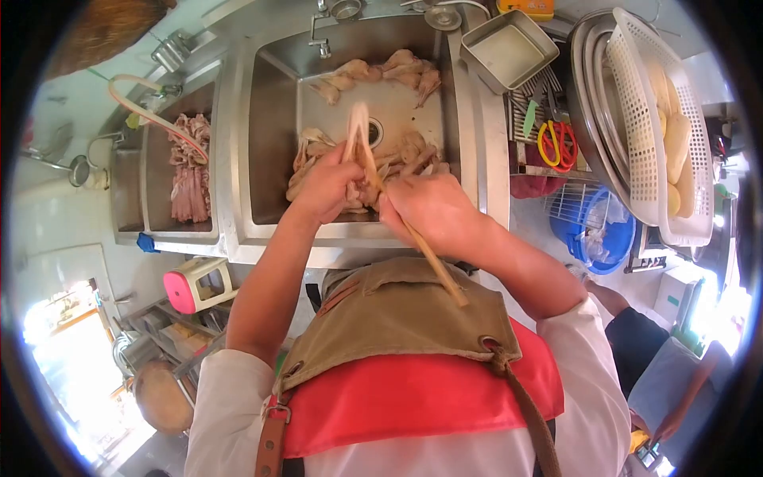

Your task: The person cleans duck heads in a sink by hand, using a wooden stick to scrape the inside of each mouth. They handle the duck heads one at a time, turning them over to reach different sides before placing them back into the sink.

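Note:
My left hand (326,187) is closed around a pale, plucked poultry piece (359,131) whose narrow end points up above the sink. Close beside it, my right hand (433,208) grips a long wooden stick (435,266). One end of the stick reaches the poultry piece, and the other slants down over my tan apron. Whether it goes into the meat is hidden by my fingers. More plucked poultry pieces (409,67) lie at the back of the steel sink (274,95), and others (310,155) are heaped near its front, around my hands.
In the left basin, pinkish meat strips (191,191) hang under a hose (179,127). At right are a square metal pan (509,52), scissors (556,147), a green-handled knife (531,115) and a white basket (636,119). A blue bucket (592,226) stands below. Another person (675,374) is at lower right.

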Tool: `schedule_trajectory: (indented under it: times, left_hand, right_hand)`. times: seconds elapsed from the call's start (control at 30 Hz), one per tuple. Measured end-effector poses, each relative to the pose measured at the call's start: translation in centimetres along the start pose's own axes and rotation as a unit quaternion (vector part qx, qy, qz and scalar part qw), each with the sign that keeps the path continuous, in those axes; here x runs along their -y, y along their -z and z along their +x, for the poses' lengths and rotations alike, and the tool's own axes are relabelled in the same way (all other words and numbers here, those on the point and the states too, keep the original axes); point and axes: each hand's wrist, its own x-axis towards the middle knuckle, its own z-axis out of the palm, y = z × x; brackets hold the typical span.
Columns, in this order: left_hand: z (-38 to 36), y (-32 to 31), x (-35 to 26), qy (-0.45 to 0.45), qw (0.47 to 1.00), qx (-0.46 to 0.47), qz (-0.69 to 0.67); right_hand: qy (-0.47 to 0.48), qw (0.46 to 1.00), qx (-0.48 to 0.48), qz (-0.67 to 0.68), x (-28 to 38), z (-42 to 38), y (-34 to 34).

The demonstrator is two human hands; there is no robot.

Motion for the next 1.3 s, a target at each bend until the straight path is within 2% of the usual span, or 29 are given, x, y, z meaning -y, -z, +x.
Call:
schedule_trajectory:
  times: [0.1,0.2,0.33,0.4,0.6,0.73,0.8,0.93,1.0,1.07,1.2,1.3]
  left_hand:
    - [0.9,0.4,0.8,-0.018,0.999,-0.029,0.005]
    - [1.2,0.0,1.5,-0.036,0.997,0.013,0.064]
    - [2.1,1.1,1.5,-0.015,0.997,-0.040,0.061]
    - [3.0,2.3,2.1,-0.041,0.994,-0.069,0.068]
    - [3.1,2.1,1.9,-0.061,0.991,-0.077,0.086]
    - [2.4,1.2,1.0,-0.054,0.989,-0.096,0.094]
    - [2.6,1.1,1.4,-0.057,0.993,-0.087,0.046]
    - [2.4,1.0,1.7,-0.021,0.994,-0.071,-0.080]
    - [3.3,1.3,2.7,-0.023,0.992,-0.093,-0.077]
    - [3.2,0.3,2.8,-0.009,0.992,-0.117,-0.046]
    - [3.0,-1.1,2.5,0.000,0.998,-0.056,-0.013]
    - [3.4,-2.0,2.7,-0.060,0.995,-0.043,-0.073]
  right_hand:
    - [-0.024,0.999,0.005,0.020,-1.6,-0.1,-1.9]
    - [-0.057,0.998,-0.021,0.025,-3.5,0.6,-2.7]
    - [-0.066,0.995,-0.022,0.074,-1.8,0.4,-0.7]
    - [-0.080,0.994,0.001,0.079,-1.2,-0.1,-0.6]
    - [-0.067,0.993,-0.003,0.100,-0.8,-0.5,-0.7]
    - [-0.057,0.997,0.018,0.053,-0.6,-0.2,-0.5]
    - [-0.036,0.999,0.024,0.021,-0.8,-0.2,-0.9]
    - [-0.027,0.995,0.098,-0.013,-0.9,0.1,-1.3]
    - [-0.018,0.989,0.141,-0.048,-1.4,0.2,-2.1]
    - [-0.046,0.987,0.136,-0.074,-3.5,0.4,-4.9]
    - [-0.093,0.989,0.103,-0.043,-5.3,0.4,-4.8]
    - [-0.187,0.982,0.000,0.024,-5.1,0.0,-5.2]
